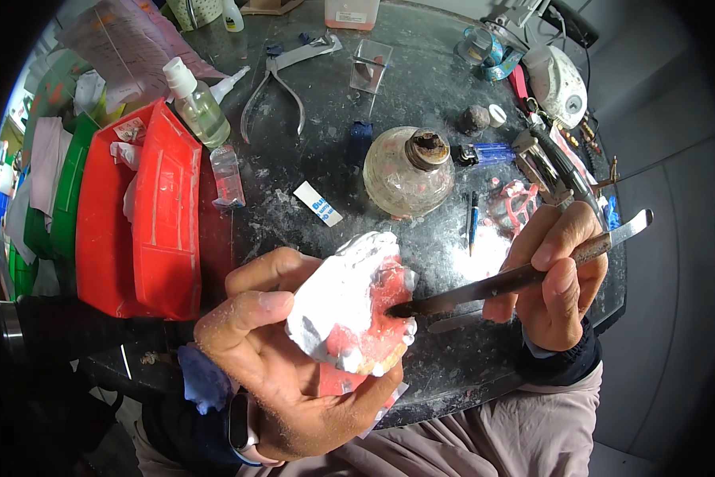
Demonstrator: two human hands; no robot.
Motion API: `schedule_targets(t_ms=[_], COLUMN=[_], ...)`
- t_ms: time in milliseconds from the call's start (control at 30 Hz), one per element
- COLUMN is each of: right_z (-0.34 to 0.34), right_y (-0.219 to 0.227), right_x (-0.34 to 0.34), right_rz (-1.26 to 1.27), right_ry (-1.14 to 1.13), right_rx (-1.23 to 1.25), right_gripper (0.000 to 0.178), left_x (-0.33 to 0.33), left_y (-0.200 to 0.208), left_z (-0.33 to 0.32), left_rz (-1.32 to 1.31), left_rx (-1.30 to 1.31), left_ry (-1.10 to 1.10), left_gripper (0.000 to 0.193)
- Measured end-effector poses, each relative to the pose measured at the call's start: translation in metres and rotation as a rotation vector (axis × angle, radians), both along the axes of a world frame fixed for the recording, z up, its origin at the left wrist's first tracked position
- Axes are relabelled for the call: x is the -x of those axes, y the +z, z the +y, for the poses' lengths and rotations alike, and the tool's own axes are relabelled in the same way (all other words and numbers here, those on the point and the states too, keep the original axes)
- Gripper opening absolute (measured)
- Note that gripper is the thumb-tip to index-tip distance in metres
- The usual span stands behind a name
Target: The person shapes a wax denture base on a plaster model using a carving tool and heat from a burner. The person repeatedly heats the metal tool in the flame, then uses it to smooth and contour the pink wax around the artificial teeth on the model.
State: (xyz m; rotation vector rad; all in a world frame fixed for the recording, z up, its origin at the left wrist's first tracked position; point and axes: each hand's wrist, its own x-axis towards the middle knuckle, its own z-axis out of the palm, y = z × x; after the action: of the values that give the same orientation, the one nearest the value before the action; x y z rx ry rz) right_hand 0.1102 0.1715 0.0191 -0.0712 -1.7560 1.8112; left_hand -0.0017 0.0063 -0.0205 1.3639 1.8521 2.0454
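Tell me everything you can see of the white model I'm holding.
The white model looks like rough, chalky plaster. Pink, wax-like material curves over its right and lower parts, with pale tooth-like shapes along the outer rim, the lowest ones yellowish. It is tilted, held in the left grip above the near part of the dark tabletop, and the dark tip of a spatula appears to touch the pink.

The bare left hand [282, 374], palm upward, curls its fingers inward opposite the thumb; the bare right hand [560, 274] grips with bent fingers and thumb, its wrist meeting a dark, cuffed fabric sleeve [570, 359].
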Motion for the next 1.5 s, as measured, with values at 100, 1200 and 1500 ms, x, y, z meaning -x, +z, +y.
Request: schedule_targets(t_ms=[100, 1200, 1500], right_z=[0.0002, -0.0004, -0.0002], right_y=[-0.0001, -0.0005, 0.0002], right_x=[-0.0002, -0.0021, -0.0019], right_rz=[0.015, 0.036, 0.054], right_ry=[-0.003, -0.024, -0.042], right_rx=[-0.025, -0.125, -0.072], right_gripper=[0.015, 0.013, 0.015], left_x=[-0.0008, 0.0015, 0.0014], left_y=[-0.0003, -0.0047, -0.0026], left_z=[0.0009, 0.0012, -0.0002], left_rz=[0.026, 0.038, 0.017], left_rx=[0.007, 0.012, 0.005], left_ry=[0.026, -0.052, -0.068], left_gripper=[0.079, 0.081, 0.081])
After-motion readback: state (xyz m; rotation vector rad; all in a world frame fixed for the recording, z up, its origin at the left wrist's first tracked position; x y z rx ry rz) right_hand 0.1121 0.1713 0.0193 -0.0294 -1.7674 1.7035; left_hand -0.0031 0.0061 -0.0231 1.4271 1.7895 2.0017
